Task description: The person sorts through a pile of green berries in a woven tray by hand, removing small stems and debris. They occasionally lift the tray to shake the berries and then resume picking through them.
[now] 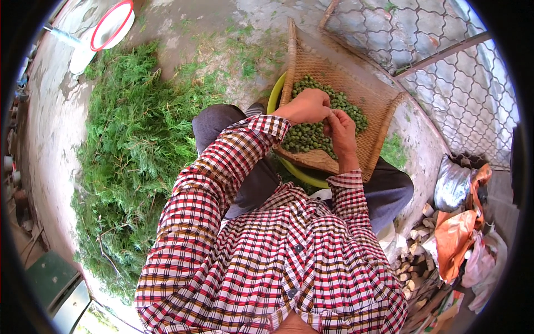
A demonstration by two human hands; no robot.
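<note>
My left hand (308,106) and my right hand (342,133) meet above a woven scoop-shaped basket (320,61). The fingers of both are closed in a pinch, tip to tip; whatever lies between them is too small or hidden to make out. Beneath my hands, a heap of small round green cones or fruits (303,137) covers the middle of the basket. The basket rests tilted on a yellow-green basin (273,97) between my knees. Only the basin's left and near rim shows.
A large pile of cut green conifer branches (133,133) lies at my left. Behind it are a white bucket with a red rim (114,28) and pale containers. A metal lattice (406,44) stands at the far right. Split firewood (414,267) and an orange bag (456,239) lie near right.
</note>
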